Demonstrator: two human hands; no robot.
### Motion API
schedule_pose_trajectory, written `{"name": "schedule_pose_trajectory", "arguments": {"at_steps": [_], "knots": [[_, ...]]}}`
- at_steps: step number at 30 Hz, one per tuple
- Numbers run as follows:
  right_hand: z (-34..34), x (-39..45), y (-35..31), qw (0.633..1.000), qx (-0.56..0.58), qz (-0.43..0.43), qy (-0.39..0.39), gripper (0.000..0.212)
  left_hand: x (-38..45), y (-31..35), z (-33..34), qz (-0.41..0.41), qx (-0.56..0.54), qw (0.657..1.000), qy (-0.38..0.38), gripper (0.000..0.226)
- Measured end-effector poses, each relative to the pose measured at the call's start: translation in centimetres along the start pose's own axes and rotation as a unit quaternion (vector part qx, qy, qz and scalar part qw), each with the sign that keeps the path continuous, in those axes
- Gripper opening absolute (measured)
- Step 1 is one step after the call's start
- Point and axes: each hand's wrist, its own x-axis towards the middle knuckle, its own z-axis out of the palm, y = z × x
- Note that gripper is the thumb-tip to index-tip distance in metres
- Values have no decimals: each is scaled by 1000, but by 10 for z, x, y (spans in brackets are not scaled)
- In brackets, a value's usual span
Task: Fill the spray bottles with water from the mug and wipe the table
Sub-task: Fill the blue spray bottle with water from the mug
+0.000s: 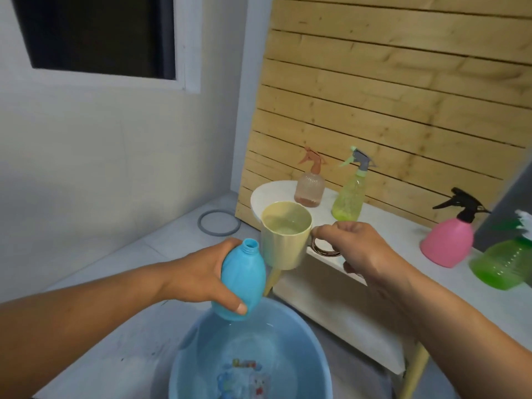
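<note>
A grey ring (219,223) lies on the floor at the far left. The left hand (201,276) wraps its fingers around an uncapped blue bottle (240,280), tilted above a blue basin (250,355) of water. Just beside its neck, the right hand (359,249) grips the handle of a yellow mug (285,236) holding water. On the white table (403,226) stand orange (309,185), yellow-green (349,194), pink (447,240) and green (502,262) spray bottles.
</note>
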Motion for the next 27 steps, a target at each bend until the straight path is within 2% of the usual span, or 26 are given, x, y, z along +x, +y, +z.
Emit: {"name": "schedule_pose_trajectory", "arguments": {"at_steps": [4, 10, 27], "knots": [[-5, 10, 5, 1000, -4, -21, 16, 39, 2, -4, 19, 2, 7, 1000, 16, 89], [-8, 18, 16, 998, -28, -44, 18, 37, 15, -18, 26, -8, 61, 997, 52, 97], [5, 14, 18, 991, -93, -76, 50, 34, 21, -28, 27, 0, 123, 991, 48, 99]]}}
